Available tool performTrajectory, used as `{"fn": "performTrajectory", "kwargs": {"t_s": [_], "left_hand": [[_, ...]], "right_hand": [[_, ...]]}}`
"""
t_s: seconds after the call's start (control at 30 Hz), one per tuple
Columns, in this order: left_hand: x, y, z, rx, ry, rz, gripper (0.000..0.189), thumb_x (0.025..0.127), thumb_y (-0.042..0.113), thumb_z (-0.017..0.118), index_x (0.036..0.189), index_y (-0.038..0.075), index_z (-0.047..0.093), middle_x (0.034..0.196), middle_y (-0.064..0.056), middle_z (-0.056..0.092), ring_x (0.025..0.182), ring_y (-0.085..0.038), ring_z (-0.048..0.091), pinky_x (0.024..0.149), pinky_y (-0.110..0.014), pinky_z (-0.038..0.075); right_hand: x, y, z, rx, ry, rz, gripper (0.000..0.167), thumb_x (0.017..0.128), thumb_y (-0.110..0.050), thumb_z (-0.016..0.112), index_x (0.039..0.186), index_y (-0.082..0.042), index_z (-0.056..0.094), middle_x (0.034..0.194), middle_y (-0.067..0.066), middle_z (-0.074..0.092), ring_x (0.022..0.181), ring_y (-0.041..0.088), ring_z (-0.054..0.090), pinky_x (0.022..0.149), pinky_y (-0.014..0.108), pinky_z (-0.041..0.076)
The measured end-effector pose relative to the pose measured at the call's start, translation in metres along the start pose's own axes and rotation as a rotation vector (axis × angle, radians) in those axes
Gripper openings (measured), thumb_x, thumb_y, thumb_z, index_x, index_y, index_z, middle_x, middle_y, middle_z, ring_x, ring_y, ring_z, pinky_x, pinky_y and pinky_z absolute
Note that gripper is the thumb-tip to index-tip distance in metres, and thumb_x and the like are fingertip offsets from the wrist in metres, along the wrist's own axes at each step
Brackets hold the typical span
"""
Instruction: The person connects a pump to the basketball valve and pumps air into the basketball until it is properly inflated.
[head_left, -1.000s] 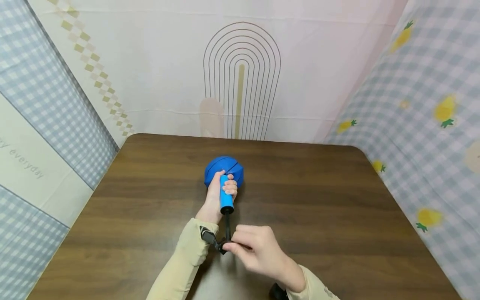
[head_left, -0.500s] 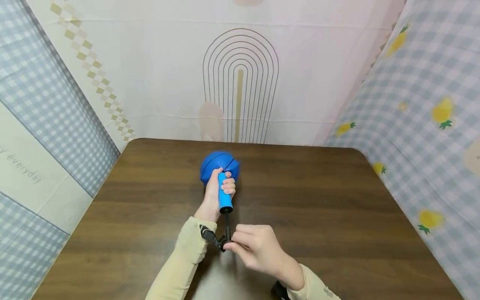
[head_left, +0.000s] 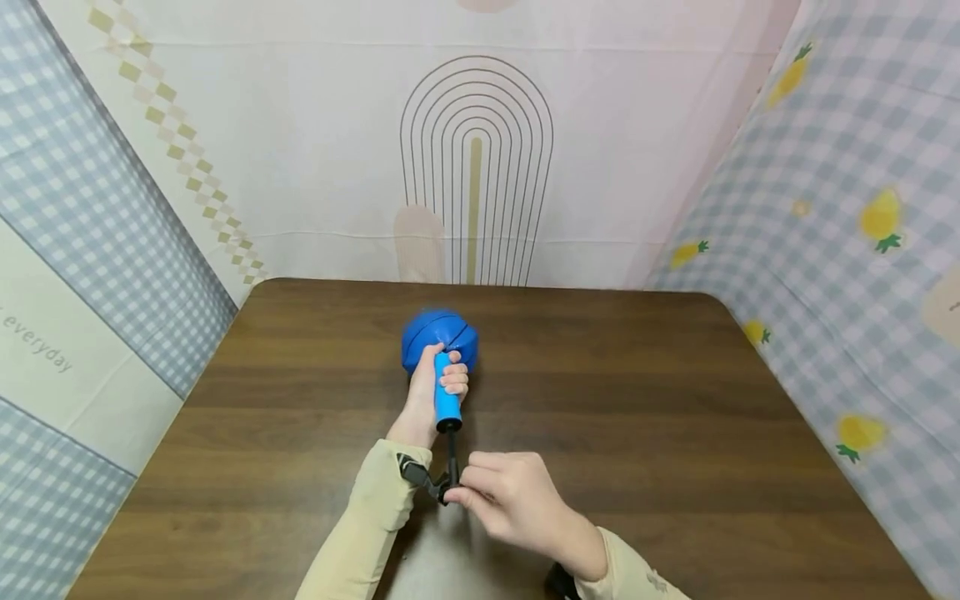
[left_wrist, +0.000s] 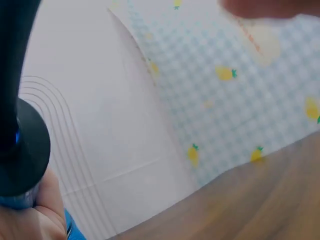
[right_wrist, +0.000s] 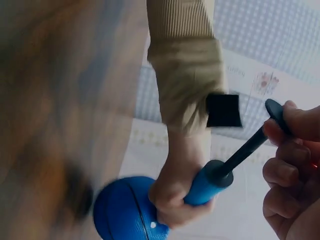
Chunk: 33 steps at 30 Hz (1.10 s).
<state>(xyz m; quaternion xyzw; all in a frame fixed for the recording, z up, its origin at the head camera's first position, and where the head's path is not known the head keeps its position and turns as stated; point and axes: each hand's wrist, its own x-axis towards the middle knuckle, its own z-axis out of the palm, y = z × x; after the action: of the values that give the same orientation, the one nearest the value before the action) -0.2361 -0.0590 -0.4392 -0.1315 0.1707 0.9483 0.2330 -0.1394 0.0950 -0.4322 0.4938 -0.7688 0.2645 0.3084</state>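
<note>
A blue ball with black seams rests on the table, its upper surface looking slightly dented. My left hand wraps round the blue barrel of a hand pump, held close against the ball; the pump's tip is hidden. From the barrel, the black rod sticks out toward me. Thumb and fingers of my right hand pinch the rod's end. In the right wrist view, a flat black disc handle shows between those fingertips, and the ball lies beyond my left hand.
The brown wooden table has rounded far corners. A white patterned cloth hangs behind it, with checked cloth on the right and left sides. A black wrist mount on my left sleeve sits close to the rod.
The head view has shifted slightly. Both hands keep nearly the same hold, and the rod stays drawn out by about the same length.
</note>
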Motion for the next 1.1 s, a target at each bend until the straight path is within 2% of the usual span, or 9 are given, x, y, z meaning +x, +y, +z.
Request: {"fn": "performTrajectory", "kwargs": {"t_s": [0.13, 0.23, 0.37, 0.57, 0.7, 0.83, 0.93, 1.0, 1.1], "left_hand": [[-0.002, -0.006, -0.002, -0.074, -0.013, -0.027, 0.039, 0.102, 0.039, 0.04, 0.075, 0.013, 0.046, 0.052, 0.004, 0.04, 0.037, -0.004, 0.038, 0.037, -0.015, 0.037], [-0.002, -0.006, -0.002, -0.069, -0.018, -0.019, 0.038, 0.101, 0.04, 0.041, 0.075, 0.013, 0.047, 0.052, 0.004, 0.04, 0.037, -0.004, 0.039, 0.037, -0.015, 0.037], [-0.004, -0.005, -0.005, -0.03, 0.003, -0.024, 0.039, 0.102, 0.041, 0.041, 0.075, 0.014, 0.047, 0.051, 0.004, 0.04, 0.037, -0.004, 0.038, 0.037, -0.015, 0.037], [-0.003, -0.002, -0.009, -0.055, 0.012, -0.034, 0.04, 0.101, 0.041, 0.041, 0.073, 0.013, 0.048, 0.051, 0.005, 0.039, 0.036, -0.004, 0.037, 0.036, -0.014, 0.036], [-0.004, -0.003, -0.008, -0.051, 0.016, -0.04, 0.041, 0.101, 0.041, 0.04, 0.072, 0.013, 0.048, 0.051, 0.005, 0.039, 0.036, -0.003, 0.037, 0.036, -0.014, 0.035], [-0.004, -0.007, -0.005, -0.085, 0.003, -0.065, 0.039, 0.102, 0.039, 0.038, 0.074, 0.013, 0.046, 0.05, 0.004, 0.039, 0.036, -0.003, 0.037, 0.036, -0.014, 0.035], [-0.004, -0.012, -0.005, -0.071, -0.015, -0.065, 0.038, 0.102, 0.039, 0.039, 0.075, 0.013, 0.045, 0.051, 0.005, 0.038, 0.036, -0.002, 0.037, 0.037, -0.013, 0.035], [-0.005, -0.014, -0.007, -0.02, -0.011, -0.055, 0.038, 0.102, 0.038, 0.038, 0.074, 0.014, 0.045, 0.05, 0.005, 0.038, 0.036, -0.002, 0.037, 0.036, -0.013, 0.035], [-0.006, -0.014, -0.013, 0.053, -0.01, -0.035, 0.04, 0.102, 0.038, 0.036, 0.072, 0.014, 0.044, 0.05, 0.006, 0.037, 0.036, -0.003, 0.036, 0.036, -0.014, 0.035]], "right_hand": [[0.005, 0.011, 0.006, -0.021, 0.031, 0.114, 0.028, 0.085, -0.026, 0.073, 0.063, -0.021, 0.056, 0.057, -0.009, 0.041, 0.048, -0.003, 0.034, 0.048, 0.006, 0.022], [0.007, 0.018, 0.011, -0.032, 0.032, 0.153, 0.025, 0.082, -0.023, 0.076, 0.064, -0.021, 0.058, 0.057, -0.008, 0.041, 0.047, -0.002, 0.035, 0.048, 0.006, 0.022], [0.002, 0.008, 0.01, -0.022, 0.017, 0.096, 0.025, 0.083, -0.024, 0.074, 0.065, -0.021, 0.058, 0.057, -0.01, 0.042, 0.048, -0.004, 0.034, 0.048, 0.004, 0.021], [-0.006, -0.018, -0.004, 0.04, -0.025, -0.032, 0.028, 0.09, -0.028, 0.068, 0.066, -0.022, 0.055, 0.059, -0.011, 0.038, 0.052, -0.005, 0.029, 0.052, 0.004, 0.023], [-0.006, -0.02, -0.007, 0.066, -0.015, -0.073, 0.03, 0.092, -0.028, 0.065, 0.065, -0.022, 0.053, 0.059, -0.011, 0.035, 0.052, -0.005, 0.026, 0.053, 0.005, 0.021], [0.001, -0.003, -0.001, 0.058, 0.029, -0.019, 0.032, 0.092, -0.03, 0.065, 0.063, -0.021, 0.056, 0.056, -0.011, 0.037, 0.05, -0.005, 0.027, 0.05, 0.005, 0.017], [0.005, 0.012, 0.006, 0.009, 0.014, 0.058, 0.029, 0.086, -0.029, 0.073, 0.061, -0.022, 0.058, 0.055, -0.01, 0.04, 0.047, -0.004, 0.031, 0.048, 0.006, 0.018], [0.003, 0.015, 0.009, -0.036, -0.017, 0.065, 0.029, 0.082, -0.028, 0.075, 0.061, -0.022, 0.057, 0.056, -0.011, 0.041, 0.047, -0.004, 0.032, 0.048, 0.006, 0.019], [-0.004, 0.005, 0.006, -0.058, -0.062, 0.013, 0.033, 0.086, -0.03, 0.071, 0.059, -0.023, 0.053, 0.056, -0.011, 0.039, 0.047, -0.004, 0.031, 0.048, 0.007, 0.02]]}}
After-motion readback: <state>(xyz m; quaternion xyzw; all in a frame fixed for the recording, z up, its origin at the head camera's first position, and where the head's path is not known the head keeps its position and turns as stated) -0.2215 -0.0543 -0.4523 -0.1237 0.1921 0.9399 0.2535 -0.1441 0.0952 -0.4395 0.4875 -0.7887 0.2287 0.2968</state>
